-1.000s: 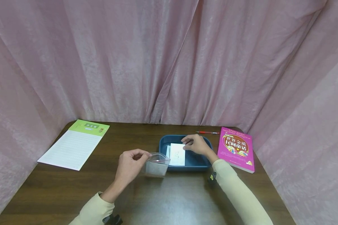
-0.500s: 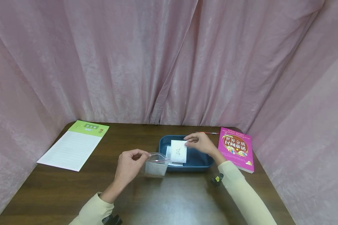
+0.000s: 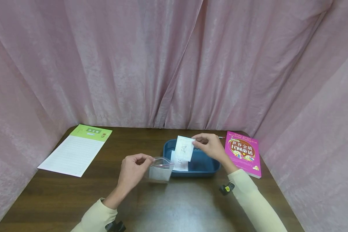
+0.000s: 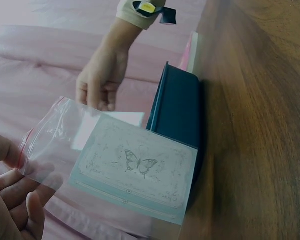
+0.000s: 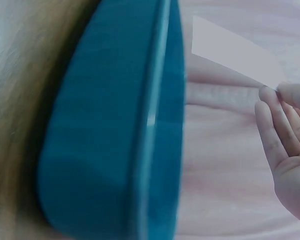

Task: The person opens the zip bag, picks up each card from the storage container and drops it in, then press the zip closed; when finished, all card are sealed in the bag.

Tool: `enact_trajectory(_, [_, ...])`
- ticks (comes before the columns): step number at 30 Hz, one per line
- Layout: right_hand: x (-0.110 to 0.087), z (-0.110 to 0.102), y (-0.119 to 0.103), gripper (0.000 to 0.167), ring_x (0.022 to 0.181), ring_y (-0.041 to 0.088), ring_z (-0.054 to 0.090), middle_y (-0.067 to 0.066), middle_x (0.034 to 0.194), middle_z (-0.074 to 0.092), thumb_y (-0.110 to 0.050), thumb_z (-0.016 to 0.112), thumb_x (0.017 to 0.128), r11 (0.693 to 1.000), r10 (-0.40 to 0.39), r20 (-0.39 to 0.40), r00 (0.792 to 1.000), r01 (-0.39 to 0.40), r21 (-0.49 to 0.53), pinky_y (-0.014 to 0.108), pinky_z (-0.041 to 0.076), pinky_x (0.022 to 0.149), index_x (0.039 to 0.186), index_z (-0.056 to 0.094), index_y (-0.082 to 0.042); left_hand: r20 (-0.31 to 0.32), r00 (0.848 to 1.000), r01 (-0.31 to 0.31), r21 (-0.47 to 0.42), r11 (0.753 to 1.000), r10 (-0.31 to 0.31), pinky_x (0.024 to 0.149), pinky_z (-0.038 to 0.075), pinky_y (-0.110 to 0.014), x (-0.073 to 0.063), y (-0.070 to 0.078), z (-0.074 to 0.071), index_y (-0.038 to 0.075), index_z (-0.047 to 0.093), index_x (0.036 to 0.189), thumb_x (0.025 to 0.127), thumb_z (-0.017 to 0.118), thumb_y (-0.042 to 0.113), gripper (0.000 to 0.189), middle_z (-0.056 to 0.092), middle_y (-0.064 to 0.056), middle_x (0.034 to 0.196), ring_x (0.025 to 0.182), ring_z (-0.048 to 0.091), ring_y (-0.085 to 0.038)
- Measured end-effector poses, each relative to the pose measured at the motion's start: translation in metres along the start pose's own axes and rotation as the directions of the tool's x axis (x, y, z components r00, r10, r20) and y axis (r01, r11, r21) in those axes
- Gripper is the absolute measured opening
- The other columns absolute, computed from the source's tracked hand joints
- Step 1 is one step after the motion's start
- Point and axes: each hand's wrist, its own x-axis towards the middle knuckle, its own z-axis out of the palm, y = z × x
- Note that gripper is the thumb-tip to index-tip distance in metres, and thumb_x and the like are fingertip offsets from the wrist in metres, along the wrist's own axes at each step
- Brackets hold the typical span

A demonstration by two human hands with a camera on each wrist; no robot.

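Observation:
My left hand (image 3: 135, 169) pinches the top edge of a clear zip bag (image 4: 55, 135) with a red seal line. Inside the bag sits a card with a butterfly print (image 4: 137, 167). The bag's mouth gapes in the head view. Between thumb and fingertips, my right hand (image 3: 210, 146) holds a white card (image 3: 184, 148) by its upper right corner, raised over the blue tray (image 3: 204, 174). This card also bears a butterfly. Another printed card (image 3: 180, 165) lies in the left part of the tray, partly covered by the raised one.
A lined writing pad (image 3: 75, 153) with a green top lies at the left. On the right is a pink book (image 3: 243, 153). A red pen (image 3: 221, 137) shows beside the book, mostly hidden behind my right hand. Pink curtains (image 3: 119, 64) hang around the wooden table (image 3: 168, 206).
My right hand has picked the white card up from the tray and lifted it, tilting it and uncovering another card beneath. The left hand and bag have hardly moved.

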Motion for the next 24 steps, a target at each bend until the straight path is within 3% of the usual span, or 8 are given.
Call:
enact_trajectory(13, [-0.005,-0.012,-0.048,0.018,0.076,0.011,0.073,0.004,0.091,0.078,-0.014,0.079,0.089,0.987,-0.155,-0.142,0.978,0.158,0.011,0.023,0.056,0.067,0.106,0.078,-0.007,0.004,1.0,0.009,0.012,1.0,-0.009,0.059,0.048,-0.025,0.001,-0.001,-0.001,0.015,0.082,0.084,0.089,0.073,0.015,0.011,0.077,0.002,0.082,0.07,0.065,-0.013])
enact_trajectory(24, [-0.01,-0.011,-0.084,0.019,0.08,0.011,0.073,-0.001,0.094,0.079,-0.013,0.08,0.088,0.964,-0.259,-0.153,0.954,0.265,0.02,0.026,0.057,0.068,0.108,0.079,-0.011,0.013,1.0,0.027,0.031,0.999,-0.027,0.056,0.045,-0.026,0.002,-0.001,-0.001,0.014,0.082,0.084,0.089,0.072,0.015,0.011,0.077,0.001,0.082,0.068,0.062,-0.014])
